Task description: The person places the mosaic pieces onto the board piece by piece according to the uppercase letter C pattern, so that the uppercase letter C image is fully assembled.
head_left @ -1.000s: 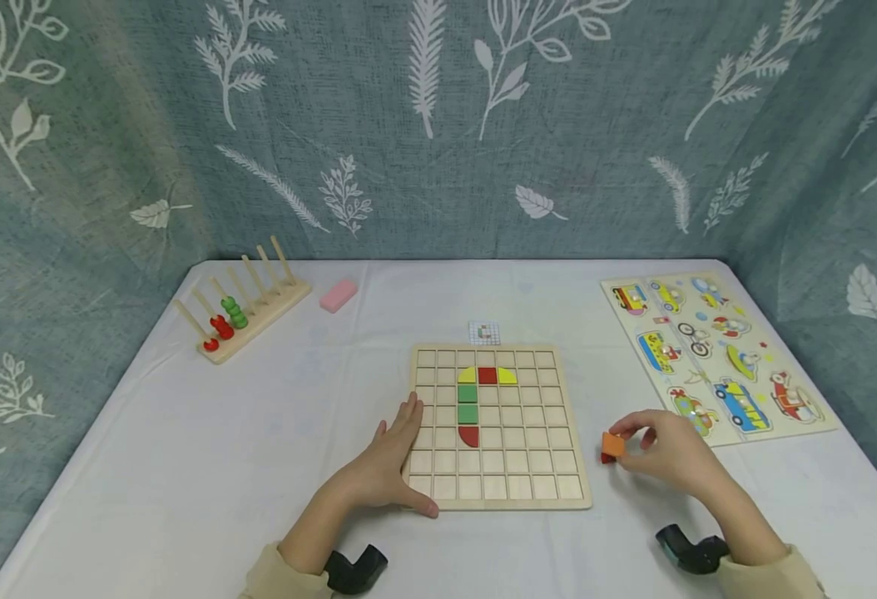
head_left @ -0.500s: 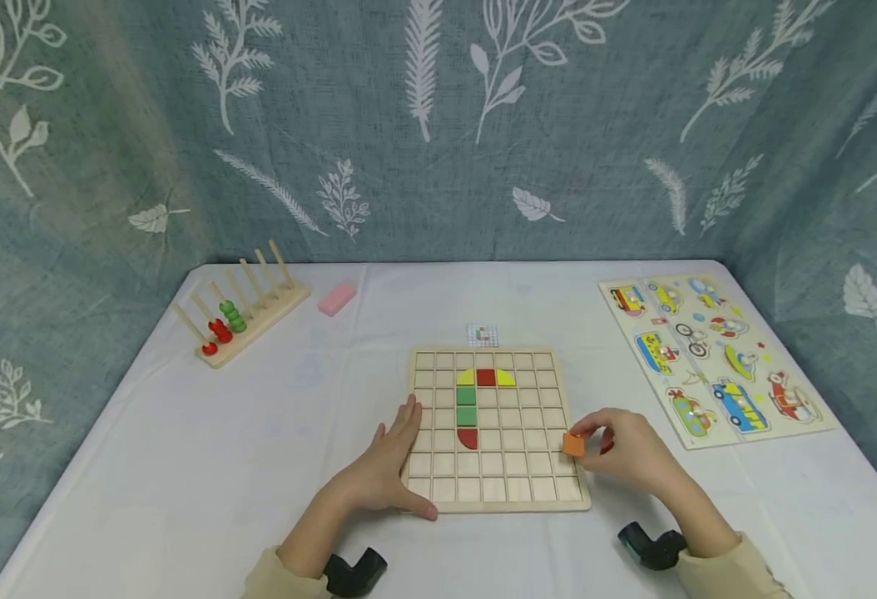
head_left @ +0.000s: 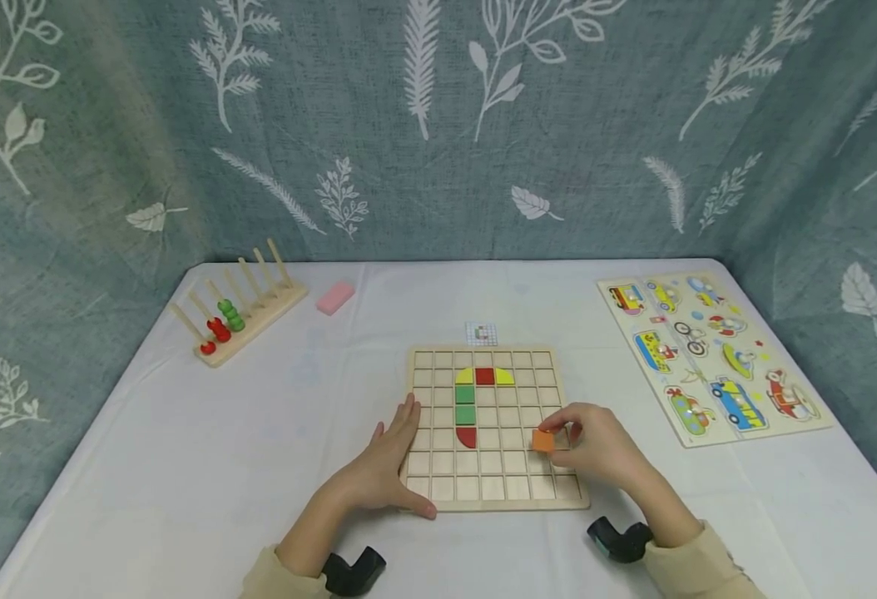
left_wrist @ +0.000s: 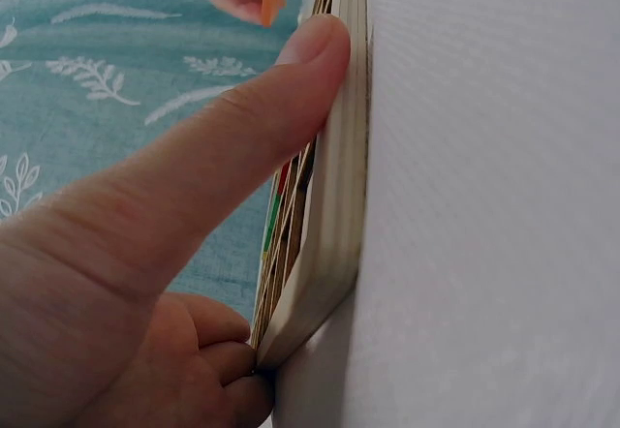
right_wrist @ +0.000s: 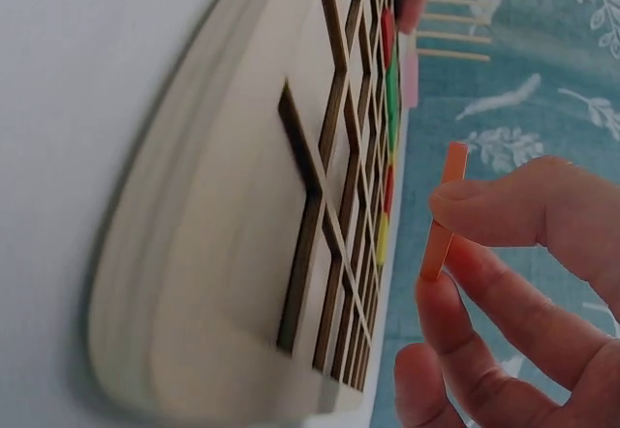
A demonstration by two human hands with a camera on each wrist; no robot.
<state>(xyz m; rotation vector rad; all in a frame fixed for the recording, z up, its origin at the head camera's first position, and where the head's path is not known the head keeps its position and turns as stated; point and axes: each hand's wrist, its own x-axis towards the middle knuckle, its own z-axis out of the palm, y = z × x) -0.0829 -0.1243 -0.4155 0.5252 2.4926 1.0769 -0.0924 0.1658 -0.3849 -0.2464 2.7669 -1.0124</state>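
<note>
Orange tile [head_left: 542, 441], thin and flat, pinched edge-on between thumb and fingers [right_wrist: 504, 217] of the right hand [head_left: 596, 445], held just above the right part of the grid board [head_left: 423, 491], clear of the cells. Probably wood: light, stiff, smooth on the faces, so likely to slip if gripped by the faces alone; best taken by two opposite edges, as now, with little force. Hard to lift again once sunk flush in a cell, judging by how shallow the cells look in the right wrist view. Board itself flat on the tabletop [head_left: 184, 466], a square frame of small cells, stiff and low. Left hand [head_left: 382, 466] laid against the board's left edge, fingers straight and together along the rim, thumb [left_wrist: 242, 128] pressed on the near edge, holding nothing. Already seated in the board: a red square [head_left: 485, 376] flanked by two yellow quarter-rounds [head_left: 466, 377], two green squares [head_left: 466, 403] below the left one, then a red half-round [head_left: 467, 436]. Just beyond the board's far edge, a small pattern card [head_left: 481, 334]. Further out, well apart: a peg rack [head_left: 240, 320] with red and green beads at far left, a pink block [head_left: 334, 297] near it, and a vehicle puzzle [head_left: 708, 358] at far right. Leaf-print curtain [head_left: 438, 125] behind all.
</note>
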